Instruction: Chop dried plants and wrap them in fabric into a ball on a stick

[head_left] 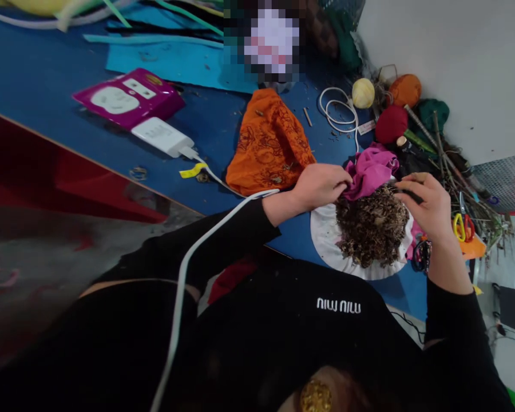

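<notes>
My left hand (321, 184) is closed in a pinch on a magenta cloth (371, 169) bunched above a mound of brown dried plant bits (371, 229). The mound sits on a white round plate (326, 237) on the blue table. My right hand (431, 206) is closed around a thin dark stick-like object (407, 193) at the mound's right edge. Both arms wear black sleeves.
An orange patterned cloth (270, 143) lies left of my left hand. A magenta power strip (129, 97) and white adapter (163, 136) sit further left, its white cable (184, 269) crossing my lap. Yarn balls (390, 123), twigs and yellow-handled scissors (463, 226) crowd the right by the wall.
</notes>
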`<action>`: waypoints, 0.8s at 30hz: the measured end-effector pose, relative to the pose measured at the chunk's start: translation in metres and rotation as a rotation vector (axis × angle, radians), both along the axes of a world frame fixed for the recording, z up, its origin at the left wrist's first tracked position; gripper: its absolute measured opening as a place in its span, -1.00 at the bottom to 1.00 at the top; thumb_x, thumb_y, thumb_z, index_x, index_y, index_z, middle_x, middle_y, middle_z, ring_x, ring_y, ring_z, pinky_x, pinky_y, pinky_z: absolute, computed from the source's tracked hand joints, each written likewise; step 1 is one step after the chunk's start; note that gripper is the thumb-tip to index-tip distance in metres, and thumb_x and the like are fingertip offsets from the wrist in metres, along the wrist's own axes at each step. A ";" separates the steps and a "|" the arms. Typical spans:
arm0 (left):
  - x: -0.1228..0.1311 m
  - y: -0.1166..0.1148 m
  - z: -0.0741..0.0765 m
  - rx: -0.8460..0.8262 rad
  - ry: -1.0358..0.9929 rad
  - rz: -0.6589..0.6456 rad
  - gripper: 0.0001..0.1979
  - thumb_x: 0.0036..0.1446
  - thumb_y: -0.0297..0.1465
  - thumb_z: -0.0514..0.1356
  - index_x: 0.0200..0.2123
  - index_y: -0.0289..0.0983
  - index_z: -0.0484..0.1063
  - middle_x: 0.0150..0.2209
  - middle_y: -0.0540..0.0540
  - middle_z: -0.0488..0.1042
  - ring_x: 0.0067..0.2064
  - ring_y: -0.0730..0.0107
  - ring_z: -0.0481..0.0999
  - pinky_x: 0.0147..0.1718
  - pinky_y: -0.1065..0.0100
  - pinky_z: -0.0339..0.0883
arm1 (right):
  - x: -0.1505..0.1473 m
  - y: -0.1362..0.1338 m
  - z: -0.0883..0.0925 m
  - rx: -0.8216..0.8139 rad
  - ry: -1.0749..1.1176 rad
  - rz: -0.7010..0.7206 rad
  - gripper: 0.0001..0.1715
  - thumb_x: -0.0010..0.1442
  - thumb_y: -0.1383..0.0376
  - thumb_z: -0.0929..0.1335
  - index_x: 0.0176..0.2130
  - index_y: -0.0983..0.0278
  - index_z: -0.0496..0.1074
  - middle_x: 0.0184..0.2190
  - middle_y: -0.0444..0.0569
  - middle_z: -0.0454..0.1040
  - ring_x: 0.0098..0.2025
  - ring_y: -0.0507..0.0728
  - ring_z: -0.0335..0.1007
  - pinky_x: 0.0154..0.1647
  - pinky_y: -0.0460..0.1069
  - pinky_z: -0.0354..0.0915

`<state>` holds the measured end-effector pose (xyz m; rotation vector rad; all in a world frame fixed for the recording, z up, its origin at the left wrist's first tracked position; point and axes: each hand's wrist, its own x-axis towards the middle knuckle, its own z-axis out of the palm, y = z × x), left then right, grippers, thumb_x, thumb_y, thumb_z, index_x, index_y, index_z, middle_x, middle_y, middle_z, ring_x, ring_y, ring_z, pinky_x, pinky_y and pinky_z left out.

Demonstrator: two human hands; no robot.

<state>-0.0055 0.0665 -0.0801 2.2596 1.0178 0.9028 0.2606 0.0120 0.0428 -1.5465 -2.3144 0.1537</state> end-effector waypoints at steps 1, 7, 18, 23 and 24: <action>0.000 0.004 0.002 -0.067 -0.083 0.048 -0.75 0.21 -0.46 0.20 -0.18 -0.21 0.70 -0.16 -0.09 0.72 -0.10 0.22 0.68 -0.09 0.27 0.49 | -0.004 0.001 -0.006 0.038 -0.018 -0.034 -0.74 0.31 0.14 0.43 -0.05 0.14 0.64 -0.04 0.06 0.58 -0.05 0.24 0.57 0.01 0.17 0.50; 0.007 0.029 0.035 -0.499 -0.647 0.209 -0.87 0.05 -0.57 0.33 -0.32 -0.32 0.68 -0.30 -0.08 0.70 -0.22 0.30 0.66 -0.09 0.26 0.54 | -0.054 0.061 -0.037 -0.128 -0.264 0.017 -0.23 0.08 0.26 0.51 0.27 0.20 0.43 0.19 0.17 0.46 -0.04 0.30 0.54 -0.11 0.15 0.48; -0.001 0.102 0.082 -0.721 -1.203 0.372 -0.64 0.16 -0.75 0.20 -0.38 -0.14 0.55 -0.35 0.09 0.62 -0.18 0.39 0.65 0.13 0.22 0.54 | -0.015 0.231 -0.018 -0.120 0.890 -0.414 -0.68 0.28 0.07 0.42 -0.34 0.15 0.27 -0.57 -0.22 0.26 -0.33 0.11 0.49 -0.37 0.07 0.47; -0.004 0.113 0.063 -0.674 -1.177 0.503 -0.66 0.13 -0.77 0.16 -0.34 -0.20 0.52 -0.29 0.04 0.61 -0.25 0.44 0.58 0.16 0.17 0.51 | -0.009 0.276 -0.024 -0.057 1.052 -0.506 -0.75 0.33 0.07 0.33 -0.32 0.07 0.19 -0.45 -0.13 0.41 -0.17 0.18 0.56 -0.23 0.18 0.54; -0.004 0.112 0.058 -0.663 -1.169 0.506 -0.67 0.11 -0.76 0.17 -0.34 -0.20 0.52 -0.29 0.04 0.61 -0.25 0.44 0.57 0.16 0.16 0.50 | -0.007 0.284 -0.025 -0.020 1.081 -0.519 -0.75 0.32 0.05 0.33 -0.30 0.06 0.21 -0.42 -0.12 0.44 -0.15 0.18 0.56 -0.21 0.18 0.54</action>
